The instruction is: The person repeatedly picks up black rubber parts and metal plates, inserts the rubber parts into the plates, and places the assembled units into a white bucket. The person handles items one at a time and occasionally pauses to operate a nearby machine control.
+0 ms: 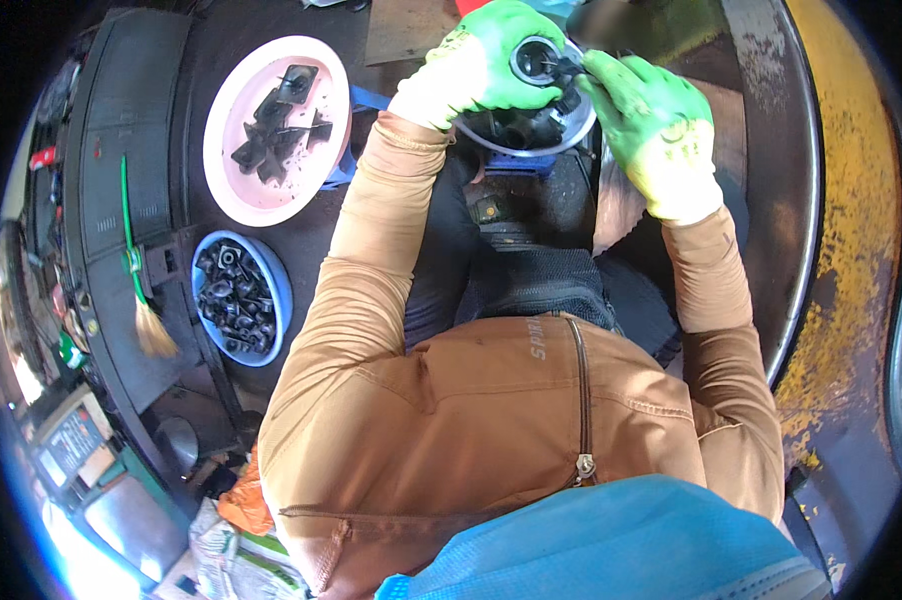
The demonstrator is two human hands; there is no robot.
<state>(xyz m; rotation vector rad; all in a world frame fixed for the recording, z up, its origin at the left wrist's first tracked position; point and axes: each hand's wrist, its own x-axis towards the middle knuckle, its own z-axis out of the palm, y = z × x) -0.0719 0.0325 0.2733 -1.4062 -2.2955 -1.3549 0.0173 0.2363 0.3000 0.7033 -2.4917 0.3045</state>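
My left hand (476, 62), in a green and white glove, is closed around a black cup-like part (537, 60) with a round, open end facing up. Close to that part's right side is my right hand (651, 115), gloved the same way. Its thumb and fingers are pinched together at the part's edge; what they grip is too small to make out. Below both hands stands a white basin (531, 152) holding several black parts (516, 128), partly covered by the left hand.
To the left, a pink basin (222, 130) holds a few black square-flanged parts (261, 140). Nearer me is a blue basin (283, 290) full of black parts (235, 300). A broom (153, 325) with a green handle lies farther left. A worn yellow metal surface (851, 250) borders the right.
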